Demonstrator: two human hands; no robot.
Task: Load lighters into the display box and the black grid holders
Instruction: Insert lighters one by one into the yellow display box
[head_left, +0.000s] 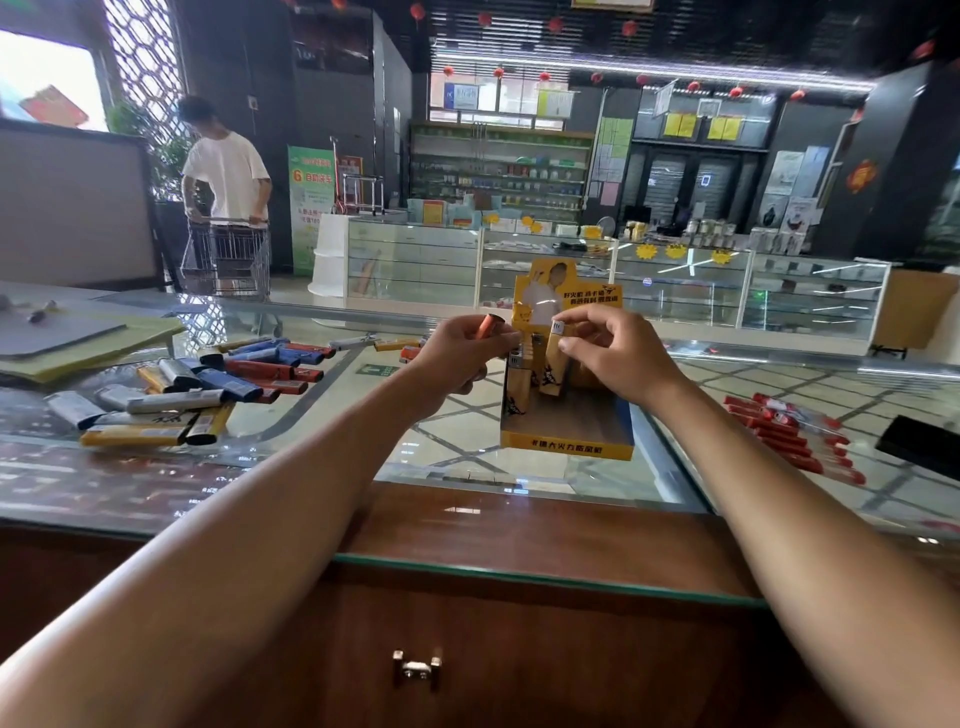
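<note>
My left hand (462, 358) grips an orange plastic lighter (491, 325), fingers curled round it, held up just left of the yellow cardboard display box (566, 441). My right hand (613, 353) pinches the silver-capped top of a yellow lighter (553, 364), upright in the box's far part. Another yellow lighter (517, 384) stands beside it at the left wall. The box sits mid glass-topped table (311, 467). Loose mixed-colour lighter pile (197, 384) lies left, red packaged lighters (795, 436) right.

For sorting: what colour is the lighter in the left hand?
Orange; the lighter shows best in the head view.
</note>
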